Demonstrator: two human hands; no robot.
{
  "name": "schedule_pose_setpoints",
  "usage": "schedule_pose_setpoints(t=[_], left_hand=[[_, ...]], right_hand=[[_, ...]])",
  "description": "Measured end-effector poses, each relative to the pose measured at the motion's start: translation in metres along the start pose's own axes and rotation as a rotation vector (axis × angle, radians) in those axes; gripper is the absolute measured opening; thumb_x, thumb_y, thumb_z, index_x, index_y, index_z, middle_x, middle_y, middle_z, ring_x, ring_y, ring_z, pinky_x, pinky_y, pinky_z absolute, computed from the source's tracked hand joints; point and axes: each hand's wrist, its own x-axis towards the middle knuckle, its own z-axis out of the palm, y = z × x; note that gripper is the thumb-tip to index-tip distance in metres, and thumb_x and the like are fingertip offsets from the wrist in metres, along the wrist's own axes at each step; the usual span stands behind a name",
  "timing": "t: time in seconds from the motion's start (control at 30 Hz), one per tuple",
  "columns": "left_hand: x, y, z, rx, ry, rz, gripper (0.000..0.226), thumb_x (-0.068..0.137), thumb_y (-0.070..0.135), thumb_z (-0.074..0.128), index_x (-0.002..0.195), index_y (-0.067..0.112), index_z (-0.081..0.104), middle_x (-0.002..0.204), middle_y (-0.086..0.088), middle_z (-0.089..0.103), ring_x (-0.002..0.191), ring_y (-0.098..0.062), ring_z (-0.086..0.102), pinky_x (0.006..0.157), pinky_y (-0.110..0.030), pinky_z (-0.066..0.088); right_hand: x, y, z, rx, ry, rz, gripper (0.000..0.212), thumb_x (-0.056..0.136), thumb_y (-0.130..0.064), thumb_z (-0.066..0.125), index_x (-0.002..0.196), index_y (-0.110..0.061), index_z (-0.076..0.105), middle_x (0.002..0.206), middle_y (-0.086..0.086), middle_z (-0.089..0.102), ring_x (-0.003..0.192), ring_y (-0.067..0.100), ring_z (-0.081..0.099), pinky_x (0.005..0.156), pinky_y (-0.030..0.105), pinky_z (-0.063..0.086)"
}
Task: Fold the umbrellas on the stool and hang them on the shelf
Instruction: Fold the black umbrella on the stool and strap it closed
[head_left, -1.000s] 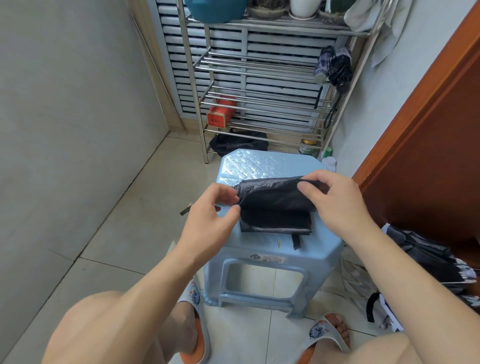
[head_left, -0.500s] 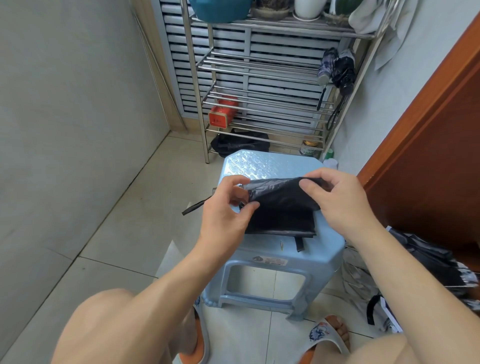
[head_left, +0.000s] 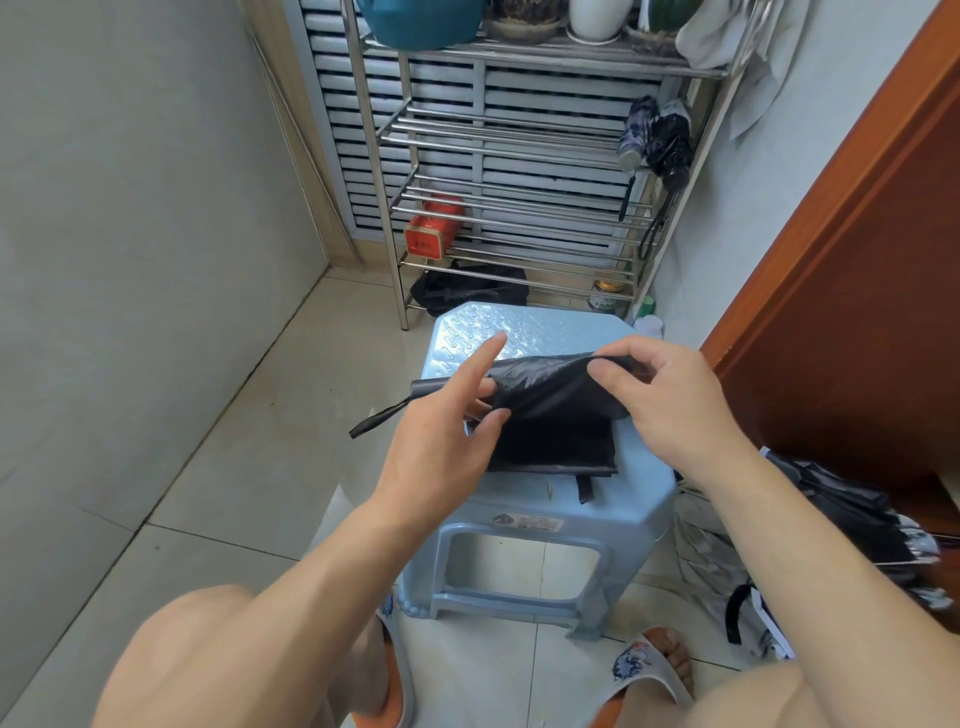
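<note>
Two slippers (head_left: 652, 670) stand on the floor tiles at the near side of the blue stool (head_left: 524, 530). The black umbrella (head_left: 553, 415) lies on the stool top, close to its near edge, with its long side running left to right. Its handle end points left, and a thin strap (head_left: 376, 420) hangs past the stool's left edge. The left hand (head_left: 447, 441) is at the handle end with its first finger straight; I cannot tell if the other fingers hold the umbrella. The right hand (head_left: 670, 400) pinches the black cloth between thumb and fingers and lifts it. The far half of the stool top is bare. More umbrellas (head_left: 852, 525) lie on the floor by the stool's right side. Past the stool stands the metal shelf (head_left: 509, 135), with two folded umbrellas (head_left: 657, 140) hanging at its right edge.
</note>
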Motion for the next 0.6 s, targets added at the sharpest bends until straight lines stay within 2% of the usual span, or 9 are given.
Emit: schedule_pose_setpoints(t=[0.13, 0.27, 0.33, 0.47, 0.53, 0.6], left_hand=[[0.0, -0.004, -0.001, 0.093, 0.088, 0.102, 0.056, 0.093, 0.014, 0.075, 0.143, 0.032, 0.059, 0.101, 0.014, 0.074, 0.092, -0.007, 0.07, 0.085, -0.022, 0.053], [0.001, -0.008, 0.0, 0.116, 0.148, 0.218, 0.039, 0.087, 0.005, 0.079, 0.123, 0.019, 0.073, 0.094, 0.007, 0.072, 0.085, -0.011, 0.065, 0.085, -0.021, 0.051], [0.004, -0.008, 0.0, 0.03, 0.175, 0.169, 0.034, 0.085, 0.003, 0.079, 0.114, 0.019, 0.075, 0.088, 0.009, 0.067, 0.083, -0.01, 0.063, 0.085, -0.024, 0.051], [0.003, 0.0, -0.004, -0.156, 0.15, -0.022, 0.041, 0.085, 0.007, 0.082, 0.121, 0.024, 0.071, 0.086, 0.013, 0.066, 0.088, -0.005, 0.064, 0.087, -0.009, 0.044], [0.002, 0.003, -0.004, -0.177, 0.135, -0.038, 0.043, 0.087, 0.014, 0.082, 0.125, 0.027, 0.07, 0.093, 0.014, 0.07, 0.093, -0.003, 0.065, 0.09, -0.007, 0.043], [0.001, 0.004, -0.003, -0.148, 0.152, -0.002, 0.039, 0.089, 0.012, 0.08, 0.123, 0.028, 0.072, 0.098, 0.017, 0.071, 0.094, 0.0, 0.066, 0.091, -0.011, 0.047]], right_hand=[[0.0, 0.002, -0.003, -0.03, 0.007, -0.013, 0.016, 0.095, -0.021, 0.071, 0.085, -0.034, 0.071, 0.089, -0.013, 0.073, 0.085, 0.005, 0.064, 0.069, 0.005, 0.044], [-0.002, 0.0, -0.008, -0.009, -0.004, -0.03, 0.014, 0.093, -0.018, 0.073, 0.089, -0.031, 0.074, 0.094, -0.014, 0.073, 0.089, -0.001, 0.064, 0.073, 0.002, 0.043], [-0.003, 0.001, -0.01, 0.019, -0.01, -0.055, 0.016, 0.092, -0.014, 0.074, 0.088, -0.029, 0.075, 0.094, -0.01, 0.073, 0.087, 0.0, 0.065, 0.076, 0.004, 0.044], [-0.004, 0.002, -0.012, 0.04, -0.032, -0.094, 0.013, 0.09, -0.01, 0.074, 0.093, -0.022, 0.078, 0.093, -0.007, 0.073, 0.087, 0.002, 0.066, 0.08, 0.007, 0.047], [-0.004, 0.003, -0.012, 0.037, -0.038, -0.103, 0.013, 0.09, -0.01, 0.074, 0.093, -0.022, 0.078, 0.093, -0.008, 0.073, 0.088, 0.002, 0.066, 0.08, 0.008, 0.047], [-0.004, 0.004, -0.011, 0.029, -0.039, -0.109, 0.015, 0.09, -0.01, 0.074, 0.092, -0.025, 0.077, 0.094, -0.007, 0.073, 0.089, 0.003, 0.066, 0.08, 0.008, 0.047]])
